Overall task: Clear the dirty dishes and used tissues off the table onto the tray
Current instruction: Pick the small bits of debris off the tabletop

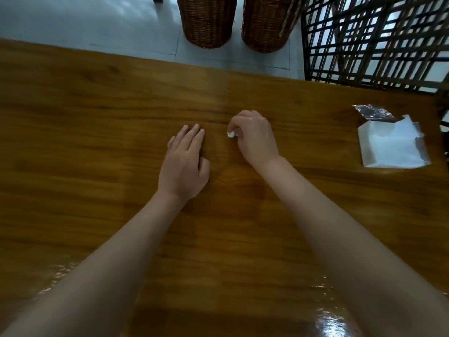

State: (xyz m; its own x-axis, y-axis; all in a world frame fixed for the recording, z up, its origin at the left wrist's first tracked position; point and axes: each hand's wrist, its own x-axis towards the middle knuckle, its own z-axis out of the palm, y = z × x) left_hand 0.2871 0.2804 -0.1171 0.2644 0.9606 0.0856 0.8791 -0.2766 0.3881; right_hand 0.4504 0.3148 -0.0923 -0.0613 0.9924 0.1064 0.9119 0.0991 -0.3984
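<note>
Inspector: Which step was in hand?

Me: Tissue collection. My right hand [255, 136] was curled, pinching a small white tissue scrap [230, 135] just above the desk [97, 117]; my left hand [184, 164] lay flat, fingers straight, holding nothing.

Inspector: And next?

Me: I judged the scrap needed carrying to the tray, which was out of view. A tissue packet [392, 144] lay at the desk's right edge.

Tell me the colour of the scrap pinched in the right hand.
White; the tissue scrap shows in the head view.

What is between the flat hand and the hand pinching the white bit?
Only bare wooden table separates the left hand from the right hand in the head view.
</note>
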